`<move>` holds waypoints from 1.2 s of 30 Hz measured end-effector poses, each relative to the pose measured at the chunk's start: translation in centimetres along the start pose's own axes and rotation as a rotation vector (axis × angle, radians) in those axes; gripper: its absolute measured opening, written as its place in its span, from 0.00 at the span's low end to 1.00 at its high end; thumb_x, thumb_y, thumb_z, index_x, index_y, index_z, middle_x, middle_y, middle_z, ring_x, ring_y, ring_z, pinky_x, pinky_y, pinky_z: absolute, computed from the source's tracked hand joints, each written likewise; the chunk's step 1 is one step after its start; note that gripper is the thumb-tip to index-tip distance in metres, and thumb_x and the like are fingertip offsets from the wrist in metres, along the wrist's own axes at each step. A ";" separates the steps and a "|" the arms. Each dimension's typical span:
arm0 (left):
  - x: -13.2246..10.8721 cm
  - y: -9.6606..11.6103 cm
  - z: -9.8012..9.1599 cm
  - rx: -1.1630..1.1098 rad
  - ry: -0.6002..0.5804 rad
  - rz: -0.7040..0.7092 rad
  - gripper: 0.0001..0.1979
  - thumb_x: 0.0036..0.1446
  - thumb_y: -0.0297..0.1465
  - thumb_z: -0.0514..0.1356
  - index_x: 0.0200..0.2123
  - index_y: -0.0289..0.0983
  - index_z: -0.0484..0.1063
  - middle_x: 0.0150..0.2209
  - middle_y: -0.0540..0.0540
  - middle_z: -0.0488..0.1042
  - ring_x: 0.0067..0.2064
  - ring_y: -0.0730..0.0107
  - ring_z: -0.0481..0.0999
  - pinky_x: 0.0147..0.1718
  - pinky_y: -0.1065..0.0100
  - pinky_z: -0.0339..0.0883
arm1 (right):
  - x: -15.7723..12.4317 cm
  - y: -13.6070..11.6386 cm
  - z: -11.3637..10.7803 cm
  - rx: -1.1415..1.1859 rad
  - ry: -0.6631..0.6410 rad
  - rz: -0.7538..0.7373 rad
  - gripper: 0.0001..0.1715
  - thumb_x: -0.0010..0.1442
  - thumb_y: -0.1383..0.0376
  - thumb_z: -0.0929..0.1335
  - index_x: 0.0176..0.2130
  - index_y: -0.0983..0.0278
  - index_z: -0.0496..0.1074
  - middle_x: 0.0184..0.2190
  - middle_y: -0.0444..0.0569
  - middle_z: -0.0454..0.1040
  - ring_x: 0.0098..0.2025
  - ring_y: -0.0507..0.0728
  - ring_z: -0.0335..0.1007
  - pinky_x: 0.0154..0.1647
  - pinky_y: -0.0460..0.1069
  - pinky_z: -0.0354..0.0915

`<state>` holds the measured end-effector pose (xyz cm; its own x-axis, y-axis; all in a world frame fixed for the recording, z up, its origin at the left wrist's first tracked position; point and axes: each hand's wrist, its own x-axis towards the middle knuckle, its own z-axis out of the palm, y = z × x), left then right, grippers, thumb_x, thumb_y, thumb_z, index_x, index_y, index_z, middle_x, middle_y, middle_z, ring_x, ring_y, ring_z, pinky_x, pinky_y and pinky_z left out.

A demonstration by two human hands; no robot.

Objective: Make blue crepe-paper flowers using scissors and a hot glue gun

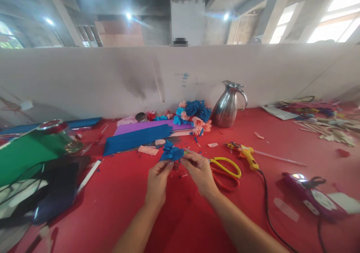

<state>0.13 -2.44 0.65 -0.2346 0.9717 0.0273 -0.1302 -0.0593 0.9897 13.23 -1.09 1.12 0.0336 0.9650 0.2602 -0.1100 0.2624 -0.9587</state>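
Note:
A blue paper flower (172, 152) is held just above the red table, in the middle of the view. My left hand (158, 179) is closed, pinching its lower left side between thumb and fingers. On the other side, my right hand (201, 172) is closed at the flower's right edge. A thin, pale greenish piece shows by those right fingertips, too small to name. Just right of my right hand lie scissors (225, 167) with one yellow and one red handle, their blades mostly hidden behind the hand. Paper scraps (148, 150) lie beyond the left hand.
Blue paper sheets (136, 138), a pile of finished paper flowers (197, 112) and a steel jug (227, 106) stand along the white partition. To the right are a yellow glue gun (246, 155) with its cord and a purple power strip (315, 196). A glass jar (66, 136) stands left.

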 end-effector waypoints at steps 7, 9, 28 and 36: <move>-0.2 0.2 0.3 0.021 -0.029 -0.002 0.09 0.45 0.34 0.65 0.29 0.36 0.81 0.26 0.46 0.79 0.32 0.65 0.74 0.38 0.67 0.65 | -0.2 -0.3 0.1 0.078 -0.039 0.027 0.07 0.53 0.62 0.70 0.28 0.62 0.77 0.27 0.46 0.76 0.30 0.55 0.70 0.35 0.49 0.65; -0.4 0.4 0.4 0.065 -0.041 0.019 0.09 0.46 0.34 0.64 0.29 0.36 0.81 0.27 0.45 0.80 0.32 0.64 0.75 0.38 0.66 0.66 | -0.2 -0.4 0.2 0.141 -0.067 0.030 0.07 0.52 0.62 0.70 0.27 0.62 0.76 0.25 0.45 0.75 0.29 0.55 0.69 0.34 0.49 0.65; -0.9 0.8 0.3 0.375 -0.031 0.243 0.08 0.48 0.30 0.61 0.28 0.41 0.82 0.21 0.50 0.77 0.33 0.58 0.76 0.37 0.65 0.68 | -0.6 0.9 0.7 0.069 -0.025 0.026 0.09 0.50 0.60 0.72 0.24 0.62 0.75 0.26 0.44 0.69 0.32 0.54 0.63 0.32 0.47 0.62; -0.4 0.4 0.3 0.197 -0.113 0.114 0.09 0.47 0.33 0.63 0.32 0.39 0.82 0.30 0.47 0.81 0.36 0.61 0.76 0.42 0.64 0.66 | -0.3 0.8 0.6 0.128 -0.055 0.042 0.11 0.51 0.56 0.72 0.26 0.62 0.76 0.28 0.46 0.73 0.35 0.56 0.68 0.36 0.50 0.66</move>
<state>0.47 -2.83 1.10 -0.1267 0.9814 0.1445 0.0841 -0.1345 0.9873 12.56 -1.17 0.32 -0.0274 0.9729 0.2295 -0.2363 0.2168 -0.9472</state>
